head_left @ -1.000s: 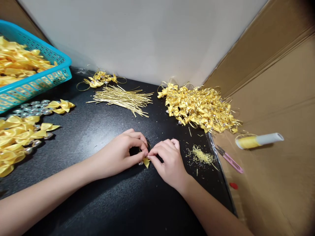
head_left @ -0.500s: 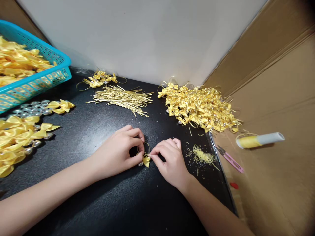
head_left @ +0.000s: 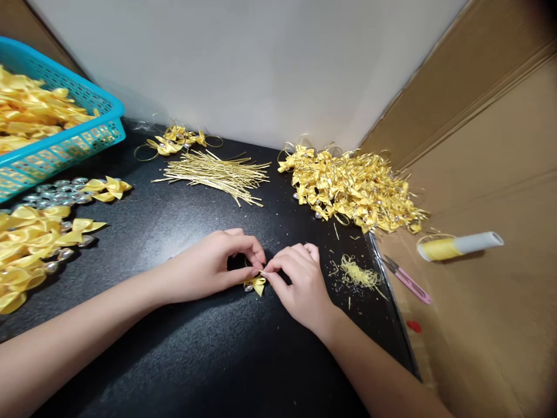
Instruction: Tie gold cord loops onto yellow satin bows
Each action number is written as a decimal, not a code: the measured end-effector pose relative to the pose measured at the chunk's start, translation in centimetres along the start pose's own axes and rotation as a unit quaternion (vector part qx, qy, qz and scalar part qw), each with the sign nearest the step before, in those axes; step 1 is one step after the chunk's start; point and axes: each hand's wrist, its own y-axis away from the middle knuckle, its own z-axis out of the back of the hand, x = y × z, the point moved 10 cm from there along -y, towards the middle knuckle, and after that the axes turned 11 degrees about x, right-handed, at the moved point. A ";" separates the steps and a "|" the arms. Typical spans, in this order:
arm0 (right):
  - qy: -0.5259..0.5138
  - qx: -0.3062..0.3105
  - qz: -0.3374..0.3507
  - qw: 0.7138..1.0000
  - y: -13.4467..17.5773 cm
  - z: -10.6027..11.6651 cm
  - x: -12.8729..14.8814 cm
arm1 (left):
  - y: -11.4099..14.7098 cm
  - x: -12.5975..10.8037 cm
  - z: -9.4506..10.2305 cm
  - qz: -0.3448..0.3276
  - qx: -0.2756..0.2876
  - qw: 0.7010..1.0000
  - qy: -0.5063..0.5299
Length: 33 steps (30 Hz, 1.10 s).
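Observation:
A small yellow ribbon bow with a silver bead at its left side lies on the black table between my two hands. A thin gold cord runs just above the bow. My left hand pinches the cord from the left with thumb and index finger. From the right, my right hand pinches it too, its other fingers curled. The fingertips almost meet, and most of the cord is hidden behind them.
Gold cord pieces lie behind my hands. Finished bows are heaped at the back right, near thread scraps and pink snips. Loose bows, silver beads and a blue basket stand left.
My left fingertips have shifted right and closer to my right ones, now pinching at the cord above the bow. The right hand and the bow have barely moved.

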 end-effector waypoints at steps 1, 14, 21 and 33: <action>0.001 0.000 -0.002 1.000 0.0 0.0 0.0 | 0.0 0.1 -0.1 0.002 0.003 1.000 0.000; 0.009 -0.010 -0.040 0.999 -0.1 0.2 -0.8 | 0.0 -0.1 -0.2 -0.009 0.019 1.000 0.007; 0.007 -0.007 -0.038 0.999 -0.2 0.1 -0.8 | -0.4 0.2 -0.6 -0.007 0.014 0.999 0.041; 0.005 0.004 -0.049 0.999 -0.3 0.0 -1.1 | -0.8 -0.2 -0.6 -0.006 0.017 0.999 0.035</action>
